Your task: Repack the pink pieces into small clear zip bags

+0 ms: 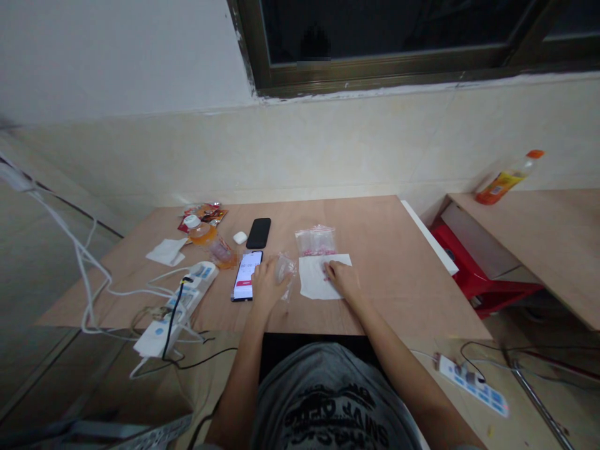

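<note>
My left hand (266, 281) is beside a lit phone (244, 275) that shows a timer-like screen. Its curled fingers hold the edge of a crumpled clear plastic bag (287, 270). On a white sheet of paper (309, 284) rests my right hand (344, 278), its fingers pinched together near small reddish bits. What those fingertips hold is too small to make out. Just behind the paper lies a clear zip bag (315, 240) with small pink-red pieces along its lower part.
A black phone (259, 233), a white earbud-type case (240, 237) and an orange drink bottle (213, 244) stand further back. At left are wrappers (210, 214), a tissue (166, 252) and a power strip (180, 306) with cables. Another bottle (509, 181) stands on the right-hand table.
</note>
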`<state>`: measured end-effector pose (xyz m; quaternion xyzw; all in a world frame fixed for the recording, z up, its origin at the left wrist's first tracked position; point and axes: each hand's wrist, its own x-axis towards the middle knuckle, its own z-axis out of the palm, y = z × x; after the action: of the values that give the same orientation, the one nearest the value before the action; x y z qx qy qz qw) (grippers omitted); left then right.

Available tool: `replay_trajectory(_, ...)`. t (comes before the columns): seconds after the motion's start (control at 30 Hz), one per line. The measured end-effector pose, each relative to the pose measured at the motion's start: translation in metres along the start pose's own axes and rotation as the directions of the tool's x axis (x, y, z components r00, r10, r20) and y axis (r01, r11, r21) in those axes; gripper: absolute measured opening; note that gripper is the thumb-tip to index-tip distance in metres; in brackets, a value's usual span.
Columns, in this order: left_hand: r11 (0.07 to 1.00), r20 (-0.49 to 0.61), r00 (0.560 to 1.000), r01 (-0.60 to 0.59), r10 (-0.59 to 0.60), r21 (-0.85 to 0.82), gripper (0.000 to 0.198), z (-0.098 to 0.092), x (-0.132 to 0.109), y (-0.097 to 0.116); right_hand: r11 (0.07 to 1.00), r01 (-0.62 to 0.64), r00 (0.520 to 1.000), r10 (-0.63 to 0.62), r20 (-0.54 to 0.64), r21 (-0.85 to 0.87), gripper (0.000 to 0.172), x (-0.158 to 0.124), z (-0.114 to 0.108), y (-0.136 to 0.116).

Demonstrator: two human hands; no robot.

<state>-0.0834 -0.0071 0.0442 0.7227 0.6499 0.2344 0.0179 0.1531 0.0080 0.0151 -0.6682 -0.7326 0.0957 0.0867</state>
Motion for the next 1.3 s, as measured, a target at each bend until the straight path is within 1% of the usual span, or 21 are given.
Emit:
replay_trajectory(0.03, 0.998, 0.053, 0.998, -0.038, 0.035, 0.045, 0.063, 0.003, 0.008, -0.002, 1.000, 0.004, 1.000, -0.004, -0.005, -0.004, 0.045, 0.000, 0.000, 0.000)
replay_trajectory(0.1, 0.992, 0.158, 0.985, -0.080, 0.063, 0.099, 0.074, 0.010, 0.021, -0.007, 1.000, 0.006, 1.000, -0.006, -0.011, -0.015, 0.044, 0.000, 0.000, -0.001)
replay_trajectory(0.17, 0.988, 0.232, 0.970, -0.106, 0.078, 0.111, 0.078, 0.017, 0.029, -0.010, 1.000, 0.003, 1.000, -0.003, -0.008, -0.024, 0.044, 0.000, 0.001, -0.001)
replay_trajectory(0.23, 0.986, 0.268, 0.959, -0.124, 0.090, 0.110, 0.077, 0.021, 0.034, -0.011, 0.999, 0.003, 1.000, -0.003, -0.003, -0.032, 0.044, 0.000, 0.002, -0.001)
replay_trajectory(0.37, 0.985, 0.261, 0.959, -0.143, 0.112, 0.101, 0.070, 0.021, 0.041, -0.010, 0.999, 0.010, 1.000, -0.010, -0.004, -0.051, 0.043, 0.000, 0.004, 0.000)
replay_trajectory(0.5, 0.987, 0.204, 0.972, -0.135, 0.115, 0.088, 0.068, 0.009, 0.048, -0.009, 0.998, 0.016, 1.000, -0.017, -0.016, -0.066, 0.044, 0.001, 0.006, -0.001)
replay_trajectory(0.6, 0.990, 0.157, 0.984, -0.102, 0.085, 0.101, 0.068, -0.006, 0.049, -0.007, 0.997, 0.018, 1.000, -0.018, 0.003, -0.078, 0.046, 0.001, 0.007, -0.002)
replay_trajectory(0.67, 0.992, 0.144, 0.988, -0.069, 0.054, 0.101, 0.069, -0.014, 0.045, -0.002, 0.996, 0.022, 1.000, -0.021, 0.016, -0.085, 0.046, 0.002, 0.008, -0.002)
replay_trajectory(0.77, 0.994, 0.160, 0.987, -0.003, -0.015, 0.112, 0.067, -0.016, 0.033, 0.006, 0.995, 0.032, 0.999, -0.032, 0.008, -0.097, 0.045, 0.001, 0.008, -0.003)
replay_trajectory(0.87, 0.983, 0.163, 0.983, 0.054, -0.083, 0.173, 0.061, -0.004, 0.018, 0.013, 0.994, 0.029, 1.000, -0.029, 0.007, -0.107, 0.043, 0.001, 0.007, -0.003)
replay_trajectory(0.97, 0.970, 0.145, 0.984, 0.063, -0.099, 0.234, 0.061, 0.014, 0.005, 0.018, 0.994, 0.022, 0.999, -0.019, 0.028, -0.109, 0.041, 0.001, 0.004, -0.004)
replay_trajectory(1.03, 0.960, 0.105, 0.989, 0.068, -0.100, 0.272, 0.063, 0.026, -0.001, 0.020, 0.994, 0.018, 0.999, -0.014, 0.033, -0.111, 0.040, 0.000, 0.003, -0.005)
replay_trajectory(1.13, 0.956, 0.058, 0.994, 0.075, -0.095, 0.284, 0.064, 0.041, -0.006, 0.021, 0.993, 0.017, 1.000, -0.014, 0.024, -0.117, 0.040, 0.000, 0.002, -0.005)
replay_trajectory(1.23, 0.960, 0.077, 0.991, 0.084, -0.108, 0.267, 0.064, 0.055, -0.007, 0.018, 0.993, 0.023, 1.000, -0.023, 0.000, -0.116, 0.038, 0.000, 0.003, -0.005)
replay_trajectory(1.3, 0.963, 0.099, 0.987, 0.099, -0.127, 0.252, 0.063, 0.060, -0.006, 0.014, 0.994, 0.024, 1.000, -0.025, -0.015, -0.110, 0.035, -0.001, 0.003, -0.005)
